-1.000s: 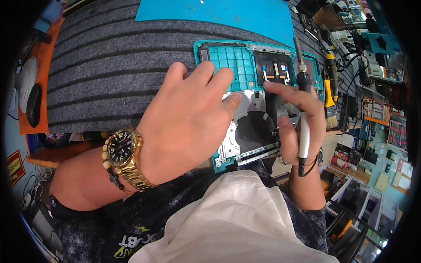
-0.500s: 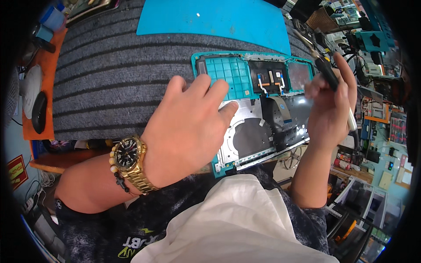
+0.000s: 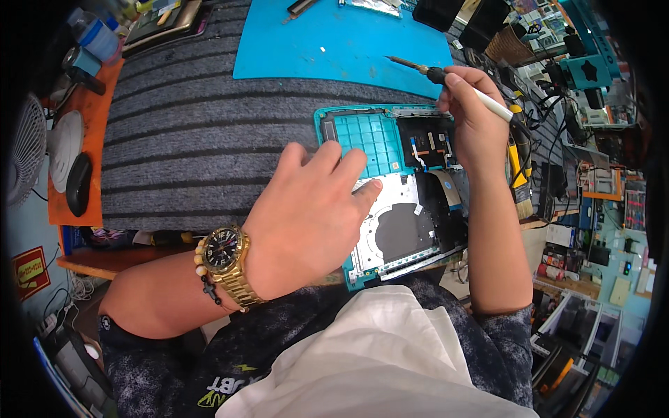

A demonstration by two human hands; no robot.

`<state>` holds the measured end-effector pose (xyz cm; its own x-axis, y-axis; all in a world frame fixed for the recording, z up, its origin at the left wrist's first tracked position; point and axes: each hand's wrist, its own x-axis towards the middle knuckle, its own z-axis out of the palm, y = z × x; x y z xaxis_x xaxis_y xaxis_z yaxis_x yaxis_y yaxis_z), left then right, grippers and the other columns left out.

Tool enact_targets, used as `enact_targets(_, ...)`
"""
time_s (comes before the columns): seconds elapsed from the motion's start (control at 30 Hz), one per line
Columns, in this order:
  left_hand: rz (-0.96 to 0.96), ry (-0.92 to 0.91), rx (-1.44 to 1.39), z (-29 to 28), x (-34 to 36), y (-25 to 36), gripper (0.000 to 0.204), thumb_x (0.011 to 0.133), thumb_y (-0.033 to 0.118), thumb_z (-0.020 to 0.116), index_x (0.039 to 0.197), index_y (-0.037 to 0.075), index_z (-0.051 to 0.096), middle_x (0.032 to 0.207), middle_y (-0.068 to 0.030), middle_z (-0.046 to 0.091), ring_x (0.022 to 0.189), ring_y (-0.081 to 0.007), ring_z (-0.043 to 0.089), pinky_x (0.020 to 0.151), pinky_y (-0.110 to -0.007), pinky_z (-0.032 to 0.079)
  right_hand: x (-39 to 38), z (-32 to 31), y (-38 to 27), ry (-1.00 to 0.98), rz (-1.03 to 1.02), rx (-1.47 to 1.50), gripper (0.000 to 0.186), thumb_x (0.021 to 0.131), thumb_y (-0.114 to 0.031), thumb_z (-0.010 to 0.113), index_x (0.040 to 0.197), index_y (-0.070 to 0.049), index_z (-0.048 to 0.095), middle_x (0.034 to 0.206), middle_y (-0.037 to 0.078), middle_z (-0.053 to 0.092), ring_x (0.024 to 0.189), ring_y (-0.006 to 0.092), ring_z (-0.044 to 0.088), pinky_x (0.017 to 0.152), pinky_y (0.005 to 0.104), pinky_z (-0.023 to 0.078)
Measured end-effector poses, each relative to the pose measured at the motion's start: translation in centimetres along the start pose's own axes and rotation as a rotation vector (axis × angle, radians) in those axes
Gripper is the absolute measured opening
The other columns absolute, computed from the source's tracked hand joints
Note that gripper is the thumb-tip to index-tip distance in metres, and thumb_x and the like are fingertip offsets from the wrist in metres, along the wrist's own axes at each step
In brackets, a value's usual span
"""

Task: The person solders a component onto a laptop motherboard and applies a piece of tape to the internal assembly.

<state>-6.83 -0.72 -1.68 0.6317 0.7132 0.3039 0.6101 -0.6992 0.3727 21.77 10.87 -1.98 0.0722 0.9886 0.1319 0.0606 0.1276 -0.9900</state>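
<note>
A turquoise laptop case (image 3: 366, 145) lies open-side up in front of me, with a silver metal plate (image 3: 387, 188), a black touchpad section and ribbon cables showing inside. My left hand (image 3: 310, 216) is closed at the case's left edge. Its fingers are curled, their tips hidden, and the thumb lies over the metal plate. Over the case's far right side, my right hand (image 3: 474, 115) holds a soldering iron (image 3: 493, 104) with a white handle and black grip. The iron's tip points left, above the blue mat, touching nothing that I can see.
A grey striped cloth (image 3: 188, 153) covers the bench, with a blue mat (image 3: 300, 52) at the far side. A yellow-handled brush (image 3: 519, 157) and cables stand to the right. At the left are a black computer mouse (image 3: 79, 184) and a white fan (image 3: 28, 143).
My right hand has moved left and away from me, and the soldering iron has swung so its tip points left over the mat. The left hand keeps its place on the case.
</note>
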Motion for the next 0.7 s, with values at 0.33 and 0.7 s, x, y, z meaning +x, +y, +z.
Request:
enact_targets(0.33, -0.002, -0.006, -0.014, -0.1, 0.1, 0.0, 0.038, 0.093, 0.014, 0.084, 0.130, 0.009, 0.088, 0.108, -0.0062, 0.063, 0.102, -0.0261, 0.060, 0.087, -0.043, 0.044, 0.4, 1.6, 0.5, -0.037, -0.007, -0.164, 0.026, 0.106, -0.017, 0.088, 0.125, 0.001, 0.084, 0.107, 0.007, 0.085, 0.094, 0.0122, 0.077, 0.084, 0.0268, 0.059)
enact_targets(0.7, -0.001, 0.006, -0.001, -0.1, 0.1, 0.1, 0.037, 0.093, 0.015, 0.085, 0.129, 0.008, 0.089, 0.109, -0.0059, 0.063, 0.102, -0.0256, 0.060, 0.087, -0.043, 0.044, 0.4, 1.7, 0.8, -0.053, -0.022, -0.204, 0.029, 0.106, -0.019, 0.089, 0.128, 0.000, 0.086, 0.109, 0.007, 0.087, 0.097, 0.0118, 0.079, 0.084, 0.0263, 0.060)
